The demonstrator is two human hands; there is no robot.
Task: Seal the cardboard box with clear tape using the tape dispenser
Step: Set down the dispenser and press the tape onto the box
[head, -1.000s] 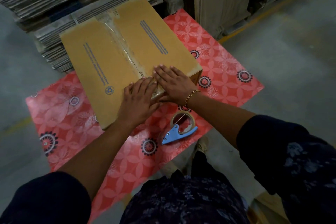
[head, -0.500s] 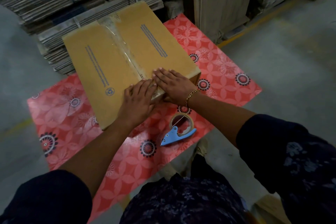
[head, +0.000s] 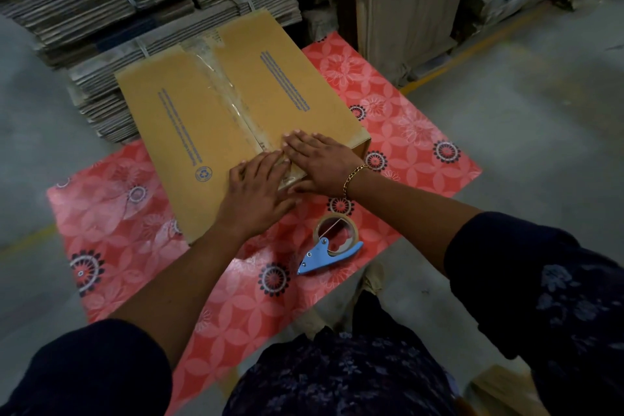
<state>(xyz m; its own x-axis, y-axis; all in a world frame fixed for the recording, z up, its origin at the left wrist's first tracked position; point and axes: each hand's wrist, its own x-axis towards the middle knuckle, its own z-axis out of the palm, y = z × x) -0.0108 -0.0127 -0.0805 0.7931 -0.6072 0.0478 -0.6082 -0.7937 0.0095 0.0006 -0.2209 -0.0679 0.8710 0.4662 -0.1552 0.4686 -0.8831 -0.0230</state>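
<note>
Your cardboard box (head: 216, 132) sits on the red flower-patterned table (head: 415, 132), its long top seam running away from you and toward the stacks of flattened cardboard (head: 141, 3) behind it. A strip of clear tape (head: 229, 91) lies along that seam, glossy and a little wrinkled, reaching from the far edge down to the near end where your hands are. Your left hand (head: 258, 196) lies flat on the box's near end, fingers spread slightly and pointing up the seam, palm down on the tape and holding nothing. Your right hand (head: 319, 160) is flat too, fingers extended and close together, pressing across the right flap just beside the seam, with its fingertips almost meeting those of the left hand; its thumb reaches down over the near edge of the box. A gold chain bracelet (head: 354, 176) circles your right wrist. The tape dispenser (head: 332, 245), a blue handle with a roll of clear tape mounted in it, lies on the table just below your right forearm, near the box's front corner but not touching it, and neither hand is on it. Grey concrete floor (head: 540, 105) surrounds the table.
</note>
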